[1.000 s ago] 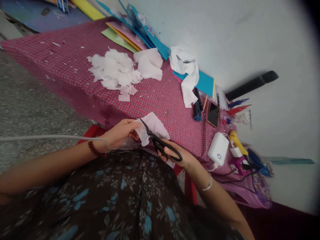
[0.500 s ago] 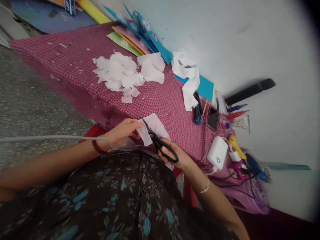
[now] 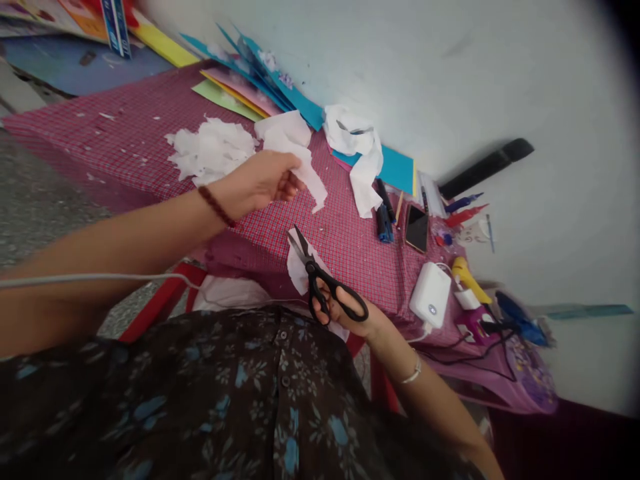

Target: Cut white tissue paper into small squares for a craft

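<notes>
My left hand (image 3: 265,180) is raised over the table, thumb and fingers pinched on a thin strip of white tissue paper (image 3: 313,184) that hangs down to the right. Just behind it lie a ragged heap of torn white tissue (image 3: 213,148) and flatter white sheets (image 3: 285,125). Close to my body, my right hand (image 3: 337,303) grips black-handled scissors (image 3: 313,268) by the loops, blades apart and pointing away from me. Another white tissue piece (image 3: 299,273) shows beneath the blades; whether my right fingers also pinch it is hidden.
Coloured sheets (image 3: 235,90) lean by the wall. A loose white tissue strip (image 3: 367,173) lies near markers (image 3: 384,223) and a phone (image 3: 417,228). At right are a white power bank (image 3: 431,295), a yellow tool (image 3: 470,280) and cables. A white cord (image 3: 100,279) crosses my left arm.
My left hand has moved up and away from the scissors with a strip of tissue paper, toward the heap. The scissor blades have spread apart. My right hand stays near my body.
</notes>
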`<state>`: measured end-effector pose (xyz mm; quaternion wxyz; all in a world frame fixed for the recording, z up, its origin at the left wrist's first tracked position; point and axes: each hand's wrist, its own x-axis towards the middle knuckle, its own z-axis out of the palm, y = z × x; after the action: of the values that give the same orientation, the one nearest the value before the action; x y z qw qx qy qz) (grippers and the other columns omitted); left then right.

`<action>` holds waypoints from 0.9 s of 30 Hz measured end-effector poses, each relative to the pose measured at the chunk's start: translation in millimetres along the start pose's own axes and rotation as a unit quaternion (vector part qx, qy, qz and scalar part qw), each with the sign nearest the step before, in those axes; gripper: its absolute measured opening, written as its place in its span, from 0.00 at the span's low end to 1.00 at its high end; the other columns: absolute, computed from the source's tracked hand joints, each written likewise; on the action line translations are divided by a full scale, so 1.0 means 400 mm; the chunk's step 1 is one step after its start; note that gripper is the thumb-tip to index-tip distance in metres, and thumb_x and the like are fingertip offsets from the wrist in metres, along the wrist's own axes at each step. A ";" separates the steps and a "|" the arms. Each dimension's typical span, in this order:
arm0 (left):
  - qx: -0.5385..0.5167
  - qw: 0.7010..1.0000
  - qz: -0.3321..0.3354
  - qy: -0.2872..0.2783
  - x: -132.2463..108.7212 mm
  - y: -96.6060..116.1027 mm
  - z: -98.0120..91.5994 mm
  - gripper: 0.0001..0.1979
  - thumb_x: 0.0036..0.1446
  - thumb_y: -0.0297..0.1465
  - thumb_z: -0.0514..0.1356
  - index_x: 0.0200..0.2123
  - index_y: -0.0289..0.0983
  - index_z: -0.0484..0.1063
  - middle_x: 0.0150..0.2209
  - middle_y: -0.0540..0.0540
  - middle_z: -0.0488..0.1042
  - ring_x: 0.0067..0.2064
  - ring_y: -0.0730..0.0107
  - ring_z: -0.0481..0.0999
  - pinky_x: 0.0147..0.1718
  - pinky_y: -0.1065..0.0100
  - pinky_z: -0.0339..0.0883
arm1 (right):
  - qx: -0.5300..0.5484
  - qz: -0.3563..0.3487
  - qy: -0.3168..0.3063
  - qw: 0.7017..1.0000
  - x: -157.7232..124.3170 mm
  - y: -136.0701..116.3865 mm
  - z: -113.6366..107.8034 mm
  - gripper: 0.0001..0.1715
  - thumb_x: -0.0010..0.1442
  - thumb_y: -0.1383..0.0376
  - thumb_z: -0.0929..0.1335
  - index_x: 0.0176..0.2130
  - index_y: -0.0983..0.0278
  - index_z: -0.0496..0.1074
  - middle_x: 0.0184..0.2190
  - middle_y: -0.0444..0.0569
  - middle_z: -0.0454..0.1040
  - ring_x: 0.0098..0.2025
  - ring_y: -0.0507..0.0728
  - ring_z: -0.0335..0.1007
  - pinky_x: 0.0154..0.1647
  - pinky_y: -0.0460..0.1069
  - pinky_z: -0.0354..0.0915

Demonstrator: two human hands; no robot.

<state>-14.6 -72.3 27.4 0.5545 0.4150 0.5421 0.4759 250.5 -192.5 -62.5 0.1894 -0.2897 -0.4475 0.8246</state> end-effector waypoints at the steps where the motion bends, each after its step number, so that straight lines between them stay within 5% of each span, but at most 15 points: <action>1: 0.067 0.998 0.019 -0.005 0.024 0.003 0.011 0.07 0.59 0.28 0.55 0.35 0.30 0.71 0.29 0.44 0.71 0.37 0.62 0.76 0.39 0.63 0.64 | 0.003 -0.003 0.002 1.000 -0.004 0.001 -0.001 0.34 0.56 0.40 0.71 0.49 0.61 0.65 0.33 0.45 0.71 0.29 0.52 0.65 0.28 0.47 0.61; 3: 0.251 0.962 0.111 -0.014 0.048 0.002 0.022 0.09 0.57 0.27 0.57 0.39 0.29 0.73 0.34 0.40 0.73 0.46 0.52 0.75 0.46 0.56 0.64 | 0.007 -0.011 0.004 1.000 -0.012 0.003 -0.002 0.34 0.56 0.40 0.71 0.49 0.62 0.66 0.33 0.45 0.71 0.29 0.52 0.65 0.28 0.47 0.61; 5: 0.419 0.878 0.233 -0.010 0.032 -0.001 0.020 0.14 0.55 0.27 0.59 0.45 0.30 0.73 0.42 0.38 0.74 0.53 0.48 0.71 0.52 0.54 0.61 | 0.012 -0.021 0.002 1.000 -0.020 0.002 -0.004 0.34 0.57 0.41 0.70 0.50 0.62 0.66 0.33 0.45 0.71 0.28 0.51 0.66 0.28 0.46 0.61; 6: 0.473 0.834 0.284 0.000 0.009 -0.003 0.016 0.17 0.55 0.28 0.60 0.48 0.32 0.73 0.45 0.37 0.74 0.54 0.48 0.69 0.52 0.54 0.60 | 0.014 -0.026 0.001 1.000 -0.024 0.000 -0.004 0.34 0.57 0.41 0.70 0.50 0.62 0.66 0.33 0.45 0.71 0.28 0.51 0.66 0.28 0.46 0.61; 8: 0.513 0.798 0.316 0.007 -0.056 -0.014 0.001 0.15 0.58 0.31 0.58 0.47 0.34 0.73 0.44 0.39 0.75 0.49 0.54 0.71 0.48 0.58 0.61 | 0.010 -0.040 0.006 0.999 -0.040 -0.006 -0.006 0.34 0.59 0.41 0.70 0.51 0.63 0.66 0.33 0.46 0.70 0.28 0.51 0.65 0.28 0.46 0.60; 10: 0.499 0.823 0.270 -0.028 -0.135 -0.041 -0.021 0.11 0.60 0.36 0.56 0.34 0.35 0.73 0.31 0.45 0.73 0.35 0.64 0.71 0.37 0.63 0.61 | -0.024 -0.063 0.019 0.998 -0.068 -0.013 -0.007 0.34 0.60 0.41 0.69 0.51 0.64 0.67 0.34 0.46 0.70 0.29 0.51 0.64 0.28 0.46 0.60; 13: 0.375 0.903 0.104 -0.181 -0.242 -0.119 -0.054 0.18 0.59 0.42 0.57 0.23 0.37 0.68 0.22 0.50 0.65 0.26 0.71 0.65 0.27 0.68 0.56 | -0.115 -0.074 0.029 0.990 -0.134 -0.014 -0.010 0.33 0.62 0.42 0.68 0.52 0.64 0.67 0.36 0.48 0.68 0.31 0.51 0.64 0.31 0.47 0.61; 16: 0.206 0.945 -0.105 -0.232 -0.304 -0.217 -0.060 0.14 0.56 0.43 0.62 0.33 0.37 0.73 0.29 0.48 0.73 0.29 0.70 0.71 0.29 0.68 0.62 | -0.151 -0.037 0.021 0.988 -0.207 0.008 -0.014 0.33 0.60 0.42 0.69 0.52 0.64 0.67 0.37 0.47 0.68 0.33 0.51 0.64 0.31 0.47 0.60; 19: -0.001 0.949 -0.224 -0.222 -0.314 -0.284 -0.018 0.18 0.51 0.40 0.68 0.43 0.38 0.73 0.43 0.43 0.77 0.38 0.66 0.76 0.35 0.67 0.68 | -0.140 0.012 0.034 0.990 -0.265 0.047 -0.019 0.36 0.58 0.42 0.71 0.54 0.64 0.65 0.37 0.47 0.67 0.32 0.51 0.63 0.31 0.47 0.60; 23: -0.140 0.943 -0.250 -0.168 -0.291 -0.299 0.064 0.14 0.47 0.36 0.70 0.35 0.36 0.73 0.34 0.46 0.76 0.34 0.69 0.75 0.33 0.69 0.68 | -0.150 0.058 0.059 0.985 -0.299 0.093 -0.031 0.36 0.59 0.43 0.71 0.56 0.63 0.64 0.38 0.47 0.66 0.33 0.51 0.62 0.30 0.47 0.60; 27: -0.113 0.962 -0.213 -0.131 -0.289 -0.286 0.102 0.10 0.48 0.35 0.68 0.30 0.35 0.73 0.28 0.48 0.74 0.27 0.73 0.69 0.28 0.70 0.65 | -0.176 0.058 0.064 0.981 -0.282 0.101 -0.038 0.39 0.58 0.43 0.71 0.57 0.63 0.62 0.40 0.48 0.66 0.36 0.52 0.62 0.33 0.47 0.61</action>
<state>39.8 -206.1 -57.5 0.7524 0.2831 0.4835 0.3464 343.9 -268.6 -68.7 0.1157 -0.3959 -0.5551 0.7223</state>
